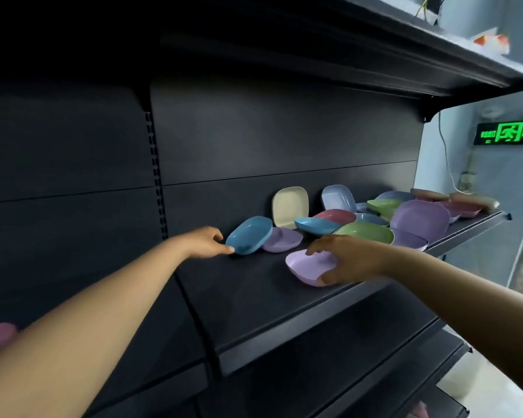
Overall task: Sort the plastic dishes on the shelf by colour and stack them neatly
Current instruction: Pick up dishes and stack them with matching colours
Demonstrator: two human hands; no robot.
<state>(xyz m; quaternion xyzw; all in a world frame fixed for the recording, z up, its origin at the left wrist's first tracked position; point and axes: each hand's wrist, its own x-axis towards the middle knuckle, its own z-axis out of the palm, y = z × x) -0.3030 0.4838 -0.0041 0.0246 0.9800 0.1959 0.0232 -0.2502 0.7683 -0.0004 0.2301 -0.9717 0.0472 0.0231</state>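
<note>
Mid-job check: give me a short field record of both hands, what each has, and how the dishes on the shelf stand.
left hand: pinches rim of tilted blue dish
right hand: grips lilac dish near shelf front
blue dish rests on: purple dish
cream dish: upright against back panel
other dishes: mixed colours, jumbled to the right, unsorted
neat stacks: none visible

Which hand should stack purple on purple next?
Right. The right hand already grips the lilac dish, next to the purple dish. The left hand pinches the blue dish leaning on it.
</note>
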